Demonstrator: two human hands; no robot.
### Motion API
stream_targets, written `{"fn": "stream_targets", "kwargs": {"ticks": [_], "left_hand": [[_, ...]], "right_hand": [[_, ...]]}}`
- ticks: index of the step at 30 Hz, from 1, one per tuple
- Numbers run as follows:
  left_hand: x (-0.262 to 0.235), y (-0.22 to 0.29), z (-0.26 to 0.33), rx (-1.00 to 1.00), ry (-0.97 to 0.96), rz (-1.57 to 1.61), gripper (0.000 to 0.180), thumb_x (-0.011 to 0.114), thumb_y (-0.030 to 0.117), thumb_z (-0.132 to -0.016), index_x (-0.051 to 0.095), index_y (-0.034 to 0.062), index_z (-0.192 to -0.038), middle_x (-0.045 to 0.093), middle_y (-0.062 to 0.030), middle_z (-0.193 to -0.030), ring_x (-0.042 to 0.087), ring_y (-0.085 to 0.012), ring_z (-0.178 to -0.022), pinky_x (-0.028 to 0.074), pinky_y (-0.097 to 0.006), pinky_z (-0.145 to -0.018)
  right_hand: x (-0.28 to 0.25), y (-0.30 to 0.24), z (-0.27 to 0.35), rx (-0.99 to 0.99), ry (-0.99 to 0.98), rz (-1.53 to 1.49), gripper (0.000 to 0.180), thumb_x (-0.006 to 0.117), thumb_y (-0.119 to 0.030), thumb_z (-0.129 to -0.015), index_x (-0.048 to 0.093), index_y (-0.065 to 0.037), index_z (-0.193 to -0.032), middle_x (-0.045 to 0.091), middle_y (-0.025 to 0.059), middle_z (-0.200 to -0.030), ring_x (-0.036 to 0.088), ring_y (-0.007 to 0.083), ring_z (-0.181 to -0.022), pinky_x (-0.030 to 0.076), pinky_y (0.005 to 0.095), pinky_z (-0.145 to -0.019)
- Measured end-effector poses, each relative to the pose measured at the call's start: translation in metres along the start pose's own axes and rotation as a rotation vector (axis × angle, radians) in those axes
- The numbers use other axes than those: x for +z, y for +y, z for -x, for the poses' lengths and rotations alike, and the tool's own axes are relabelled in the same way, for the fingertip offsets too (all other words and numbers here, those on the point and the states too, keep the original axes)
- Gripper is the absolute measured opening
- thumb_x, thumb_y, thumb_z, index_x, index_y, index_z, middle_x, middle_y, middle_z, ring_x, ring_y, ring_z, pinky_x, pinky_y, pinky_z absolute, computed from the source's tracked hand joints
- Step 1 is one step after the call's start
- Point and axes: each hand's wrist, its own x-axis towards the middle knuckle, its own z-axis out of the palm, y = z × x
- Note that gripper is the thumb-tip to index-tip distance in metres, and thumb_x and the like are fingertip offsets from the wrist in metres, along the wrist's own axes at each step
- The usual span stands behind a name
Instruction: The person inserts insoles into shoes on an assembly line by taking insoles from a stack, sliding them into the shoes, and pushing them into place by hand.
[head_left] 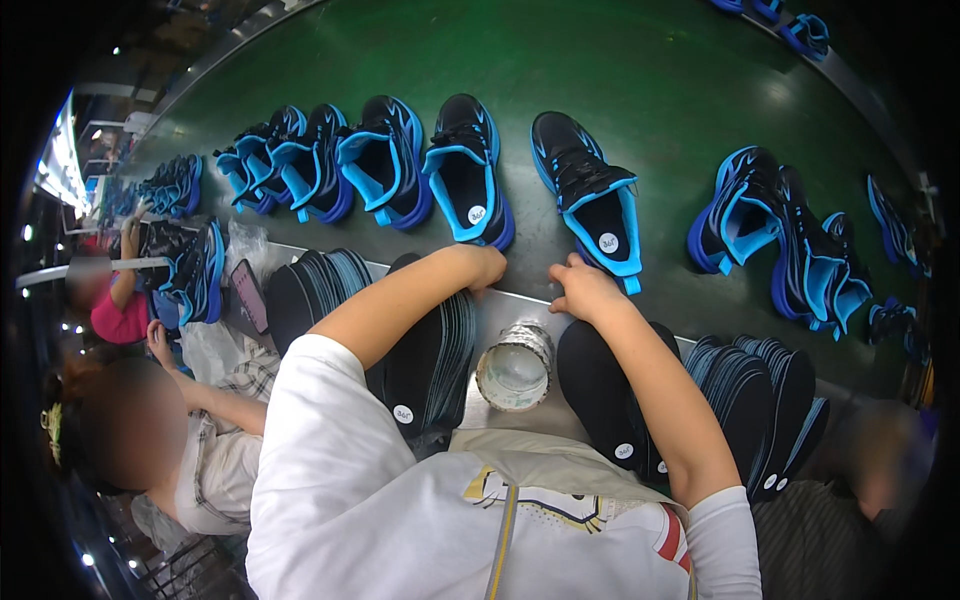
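White tee w/ cartoon print fills the lower frame. Just above it sits a round tape roll (pixel 514 368) on the bench (pixel 520 310), betw. two fanned stacks of thin black insoles (pixel 432 360), flat w/ small white round stickers. L hand (pixel 484 266) rests on the bench's far edge, fingers curled together, holding nothing visible. R hand (pixel 582 290) is loosely fisted just below the heel of a black mesh shoe (pixel 592 195) w/ bright blue lining, touching or nearly. Shoe lies on a smooth green belt (pixel 650 80); open belt beyond, more shoes either side.
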Motion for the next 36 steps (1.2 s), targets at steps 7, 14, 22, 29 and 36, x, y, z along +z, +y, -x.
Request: {"fn": "stream_targets", "kwargs": {"ticks": [7,14,22,29,36], "left_hand": [[-0.032,0.057,0.084,0.059,0.607,0.577,0.018,0.055,0.003,-0.073,0.06,-0.0004,-0.09,0.06,-0.0155,-0.082,0.059,-0.03,-0.074,0.046,-0.037,-0.067],[0.021,0.159,0.091,0.088,0.821,0.309,0.025,0.054,0.001,-0.067,0.058,0.0035,-0.091,0.056,-0.0084,-0.085,0.056,-0.0222,-0.082,0.042,-0.034,-0.07],[0.038,0.16,0.101,-0.011,1.495,0.627,0.023,0.045,-0.006,-0.064,0.057,0.002,-0.082,0.055,-0.0129,-0.092,0.054,-0.0256,-0.085,0.042,-0.033,-0.076],[0.017,0.156,0.077,-0.055,1.015,0.642,0.043,0.052,0.028,-0.085,0.048,0.0004,-0.117,0.036,-0.0233,-0.126,0.037,-0.0372,-0.118,0.032,-0.039,-0.097],[0.016,0.205,0.083,-0.187,0.668,0.727,0.059,0.045,0.045,-0.086,0.04,-0.0045,-0.117,0.044,-0.0287,-0.112,0.047,-0.0384,-0.105,0.038,-0.038,-0.09]], "right_hand": [[0.03,0.039,-0.01,-0.17,0.039,-0.48,0.018,0.064,-0.011,-0.07,0.059,-0.003,-0.085,0.055,0.0124,-0.095,0.056,0.0292,-0.082,0.046,0.0343,-0.07],[0.024,0.02,0.016,-0.368,0.768,-0.468,0.01,0.056,-0.005,-0.077,0.058,-0.002,-0.086,0.059,0.0124,-0.078,0.058,0.0271,-0.073,0.046,0.0322,-0.067],[0.019,-0.038,0.125,-0.552,0.843,-0.572,0.014,0.063,-0.006,-0.073,0.061,-0.004,-0.087,0.06,0.0083,-0.083,0.057,0.0228,-0.072,0.046,0.0299,-0.063],[0.035,-0.04,0.164,-0.428,0.759,-0.33,0.018,0.062,-0.013,-0.073,0.061,-0.005,-0.09,0.053,0.009,-0.102,0.051,0.0235,-0.078,0.042,0.0333,-0.067],[0.037,0.051,0.279,0.195,1.029,-0.188,0.031,0.064,-0.009,-0.07,0.058,-0.005,-0.1,0.05,0.0129,-0.106,0.048,0.0298,-0.096,0.037,0.039,-0.083]]}}
